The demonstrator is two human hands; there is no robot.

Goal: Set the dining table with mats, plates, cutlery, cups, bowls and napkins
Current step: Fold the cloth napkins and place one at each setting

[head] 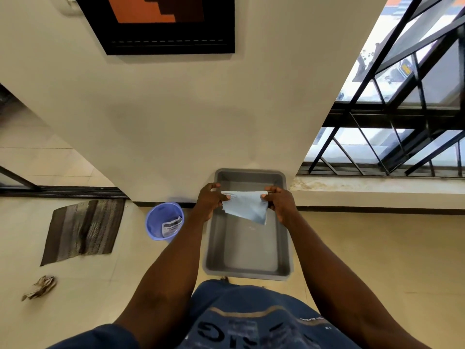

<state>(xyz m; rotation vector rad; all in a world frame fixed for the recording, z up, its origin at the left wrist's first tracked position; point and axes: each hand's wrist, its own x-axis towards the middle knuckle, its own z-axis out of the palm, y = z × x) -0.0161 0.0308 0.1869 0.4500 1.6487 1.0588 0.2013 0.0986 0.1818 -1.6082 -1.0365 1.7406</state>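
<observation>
Napkin [247,206], pale blue with a fine ribbed weave, hangs stretched between both hands above a grey tub [247,253]. Its top edge runs nearly straight from hand to hand, and the cloth below falls to a slanted lower edge with a point drooping at the right. The left hand [210,201] pinches the left corner, fingers curled around the edge; the right hand [279,200] grips the right corner the same way, thumb pressed on the cloth. The napkin hangs clear of the tub's floor and hides part of the tub's far end.

The tub sits on the tiled floor, its far end close against a cream wall [176,117]. Just left of it stands a blue bin [163,222] with a white packet inside. Further left a striped brown mat [83,229] lies flat on the tiles, and a crumpled brown scrap [40,287] lies nearer, well apart from it. A dark-framed picture [161,21] hangs on the wall. Black window bars [392,117] fill the right side above a pale ledge [372,190]. Both forearms reach out over a blue printed shirt [251,321].
</observation>
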